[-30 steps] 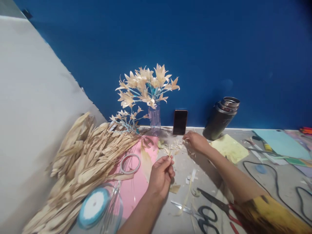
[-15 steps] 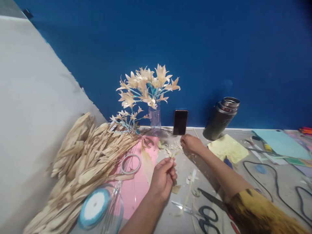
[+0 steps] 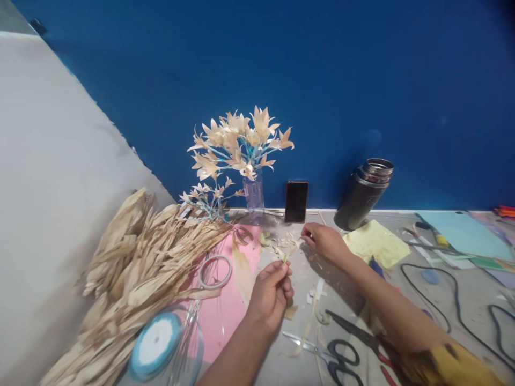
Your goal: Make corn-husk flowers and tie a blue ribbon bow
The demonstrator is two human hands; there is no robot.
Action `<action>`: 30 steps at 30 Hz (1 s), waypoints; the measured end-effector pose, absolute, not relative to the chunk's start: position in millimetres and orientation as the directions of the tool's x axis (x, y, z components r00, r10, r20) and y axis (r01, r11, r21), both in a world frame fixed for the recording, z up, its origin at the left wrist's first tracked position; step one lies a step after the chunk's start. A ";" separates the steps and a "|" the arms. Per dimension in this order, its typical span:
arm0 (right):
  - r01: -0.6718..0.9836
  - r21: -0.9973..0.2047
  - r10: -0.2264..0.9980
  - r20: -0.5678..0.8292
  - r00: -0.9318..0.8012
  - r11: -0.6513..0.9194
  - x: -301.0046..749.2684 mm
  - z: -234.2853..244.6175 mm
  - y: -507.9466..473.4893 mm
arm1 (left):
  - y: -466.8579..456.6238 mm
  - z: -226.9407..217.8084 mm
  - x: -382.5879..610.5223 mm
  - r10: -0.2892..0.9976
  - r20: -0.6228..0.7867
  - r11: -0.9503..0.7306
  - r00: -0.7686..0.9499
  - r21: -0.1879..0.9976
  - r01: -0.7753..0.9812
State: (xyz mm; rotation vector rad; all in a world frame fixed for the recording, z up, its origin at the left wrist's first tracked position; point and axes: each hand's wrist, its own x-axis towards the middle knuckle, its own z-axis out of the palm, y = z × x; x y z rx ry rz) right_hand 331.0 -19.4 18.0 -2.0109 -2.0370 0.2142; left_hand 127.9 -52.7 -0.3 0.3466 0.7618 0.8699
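My left hand (image 3: 270, 292) pinches a small pale husk flower (image 3: 284, 254) between thumb and fingertips, its petals pointing up and away. Beyond it and to the right, my right hand (image 3: 324, 242) is closed, fingers curled and pressed together just above a scatter of husk scraps (image 3: 292, 238); whatever it grips is too small to make out. A purple vase (image 3: 254, 201) full of finished-looking husk flowers (image 3: 241, 136) with blue stems stands behind the hands. Smaller husk blossoms (image 3: 207, 195) lie beside it.
Dried corn husks (image 3: 137, 268) pile up at left, beside pink paper (image 3: 225, 321), a tape ring (image 3: 215, 287) and a blue ribbon spool (image 3: 156, 346). Scissors (image 3: 341, 354) lie in front. A phone (image 3: 296, 202) and dark flask (image 3: 362, 195) stand at the wall; a black cord (image 3: 454, 289) curls right.
My right hand has moved slightly to the right and its fingers have turned down toward the scraps. My left hand still holds the husk flower in nearly the same place.
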 end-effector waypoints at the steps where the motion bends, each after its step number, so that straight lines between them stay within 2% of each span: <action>1: 0.951 -0.300 0.989 0.145 -0.029 0.072 330.5 20.9 -32.8 | -53.7 2.0 128.3 0.774 -0.462 0.632 0.432 0.538 -0.558; 4: 0.935 -0.301 0.943 0.320 -0.087 0.189 327.9 24.2 -77.7 | -59.0 13.0 130.0 0.708 -0.470 0.707 0.528 0.460 -0.538; 5: 0.929 -0.260 0.859 0.501 -0.105 0.265 327.0 23.8 -91.7 | -61.6 17.3 130.9 0.692 -0.460 0.722 0.556 0.448 -0.528; 6: 0.923 -0.213 0.784 0.606 -0.133 0.321 326.3 23.1 -103.9 | -64.4 21.5 132.1 0.684 -0.447 0.729 0.577 0.447 -0.518; 8: 0.913 -0.133 0.666 0.725 -0.175 0.385 325.1 21.1 -122.0 | -70.5 28.4 135.2 0.680 -0.425 0.730 0.598 0.466 -0.499; 12: 0.913 -0.074 0.637 0.739 -0.219 0.400 324.3 17.7 -136.7 | -81.7 34.6 143.0 0.666 -0.429 0.736 0.611 0.514 -0.441; 16: 0.901 -0.078 0.618 0.752 -0.227 0.426 323.2 15.0 -140.6 | -88.3 34.3 150.1 0.710 -0.408 0.689 0.573 0.571 -0.446; 18: 0.888 -0.129 0.602 0.777 -0.186 0.440 321.9 14.3 -141.5 | -90.1 32.7 153.0 0.750 -0.396 0.647 0.530 0.606 -0.463; 20: 0.868 -0.262 0.608 0.792 -0.057 0.422 320.5 14.4 -141.9 | -91.2 30.3 155.7 0.802 -0.380 0.586 0.462 0.652 -0.481; 22: 0.787 -0.497 0.684 0.717 0.135 0.365 319.5 15.7 -142.1 | -92.3 27.1 158.2 0.854 -0.346 0.509 0.388 0.711 -0.486; 25: 0.485 -0.851 0.881 0.374 0.290 0.202 318.4 19.2 -143.2 | -94.7 20.7 162.2 0.900 -0.287 0.416 0.329 0.794 -0.444; 27: 0.248 -0.964 0.949 0.168 0.267 0.100 317.0 21.4 -144.3 | -96.8 16.1 165.0 0.914 -0.245 0.368 0.325 0.839 -0.402; 30: -0.006 -1.000 0.962 0.028 0.271 0.031 313.3 23.1 -145.3 | -99.8 10.4 168.9 0.920 -0.202 0.321 0.337 0.880 -0.350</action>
